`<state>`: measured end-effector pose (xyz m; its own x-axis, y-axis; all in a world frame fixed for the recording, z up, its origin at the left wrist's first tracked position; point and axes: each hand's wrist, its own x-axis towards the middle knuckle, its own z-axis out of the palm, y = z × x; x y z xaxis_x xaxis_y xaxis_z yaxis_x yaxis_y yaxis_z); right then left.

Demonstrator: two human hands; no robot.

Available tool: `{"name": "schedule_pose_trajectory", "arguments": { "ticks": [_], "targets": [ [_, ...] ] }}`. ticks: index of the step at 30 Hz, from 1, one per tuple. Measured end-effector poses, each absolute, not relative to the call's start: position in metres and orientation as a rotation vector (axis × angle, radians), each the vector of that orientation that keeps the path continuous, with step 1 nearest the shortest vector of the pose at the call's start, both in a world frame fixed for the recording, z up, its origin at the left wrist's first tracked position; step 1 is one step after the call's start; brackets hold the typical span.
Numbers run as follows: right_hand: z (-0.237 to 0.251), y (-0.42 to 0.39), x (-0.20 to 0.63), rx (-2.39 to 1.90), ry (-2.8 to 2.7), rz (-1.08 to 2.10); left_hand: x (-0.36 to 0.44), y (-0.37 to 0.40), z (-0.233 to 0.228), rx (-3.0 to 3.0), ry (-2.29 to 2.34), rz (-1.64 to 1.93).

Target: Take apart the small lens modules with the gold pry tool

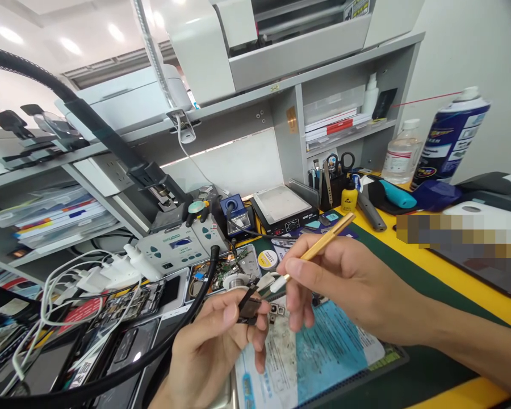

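My left hand (210, 343) is closed in a pinch on a small dark flat part (248, 310) with a thin black strip at its top; its exact kind is unclear. In my right hand (353, 278) is a slim gold pen-shaped tool (327, 241), held like a pencil, its white tip pointing down and left. That tip is a little above and right of the dark part, seemingly apart from it. Just behind my left fingertips a small camera module (276, 311) shows. Below both hands lies a blue and white printed mat (323, 349), partly covered by my fingers.
Behind stand a grey soldering station (183, 247) and a heating plate (284, 204). A black hose (196, 304) curves across the left, past phones and white cables (46, 307). Toward the right are a yellow bottle (349, 200), a spray can (451, 136) and a dark phone (485, 267).
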<state>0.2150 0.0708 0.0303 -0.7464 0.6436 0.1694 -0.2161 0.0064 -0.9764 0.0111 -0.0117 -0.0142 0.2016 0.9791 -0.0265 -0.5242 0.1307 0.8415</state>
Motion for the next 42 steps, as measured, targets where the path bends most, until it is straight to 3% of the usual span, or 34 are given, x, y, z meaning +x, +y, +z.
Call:
{"name": "schedule_pose_trajectory", "arguments": {
  "ticks": [18,42],
  "targets": [
    [0.022,0.086,0.213,-0.406,-1.523,2.102,0.011,-0.012,-0.011,0.837,0.74,1.186],
    [0.022,0.088,0.212,-0.402,-1.462,2.2,0.011,-0.012,-0.01,0.849,0.741,1.163]
  ]
}}
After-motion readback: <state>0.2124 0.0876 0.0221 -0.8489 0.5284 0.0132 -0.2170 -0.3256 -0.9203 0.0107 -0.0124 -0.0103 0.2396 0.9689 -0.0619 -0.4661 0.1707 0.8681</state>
